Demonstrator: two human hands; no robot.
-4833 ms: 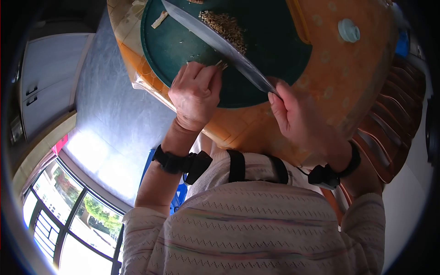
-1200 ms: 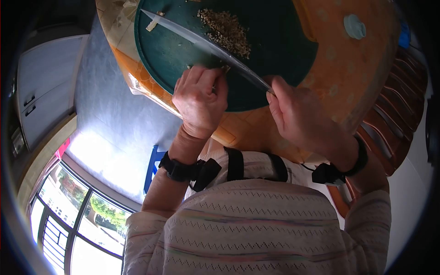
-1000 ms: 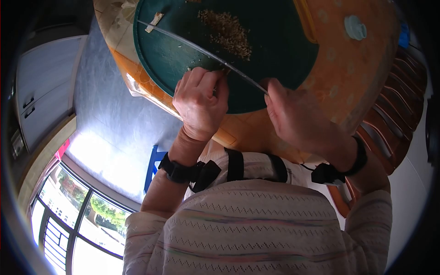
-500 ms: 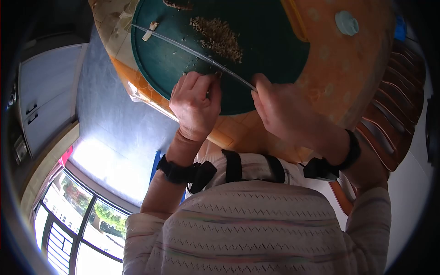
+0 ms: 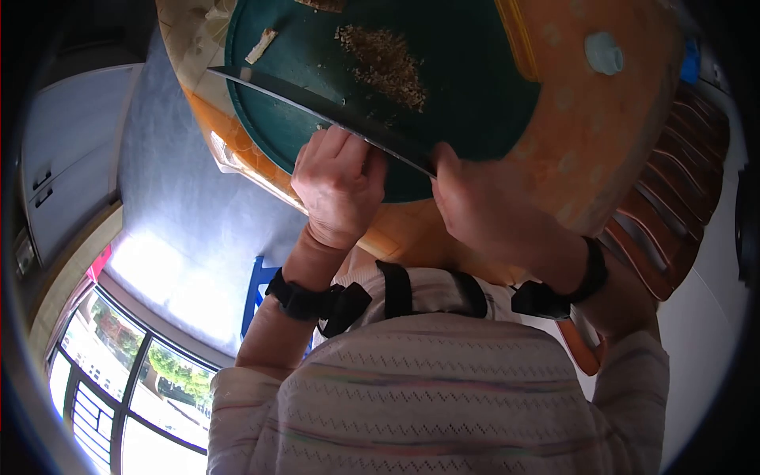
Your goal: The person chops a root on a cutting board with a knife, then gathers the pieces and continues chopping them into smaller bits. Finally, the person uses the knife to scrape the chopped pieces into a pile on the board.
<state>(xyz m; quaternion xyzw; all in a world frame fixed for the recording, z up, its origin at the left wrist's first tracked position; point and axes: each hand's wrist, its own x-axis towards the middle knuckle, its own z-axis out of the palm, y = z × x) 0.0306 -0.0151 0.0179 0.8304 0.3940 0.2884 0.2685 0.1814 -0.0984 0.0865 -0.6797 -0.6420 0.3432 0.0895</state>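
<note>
A long knife (image 5: 317,103) crosses the green cutting board (image 5: 467,103), its dark blade face showing and its tip past the board's left rim. My right hand (image 5: 495,198) is closed around the handle end, and the handle itself is hidden in the fist. My left hand (image 5: 339,186) is closed low over the board's near edge, knuckles close against the blade. Whatever its curled fingers hold is hidden. Beyond the blade lies a heap of chopped brown bits (image 5: 388,70). A pale strip (image 5: 261,46) rests at the board's left, and a brown chunk (image 5: 323,5) is cut off by the top edge.
The board lies on a table with an orange patterned cover (image 5: 570,150). A pale translucent cap-like piece (image 5: 604,53) sits to the right, and a yellow-orange strip (image 5: 518,39) lines the board. Brown wooden slatted chairs (image 5: 665,214) stand at right, a blue stool (image 5: 255,293) at lower left.
The blade has tilted so its broad face shows, and its tip has dropped nearer me. My right hand has shifted slightly toward me. My left hand stays nearly in place.
</note>
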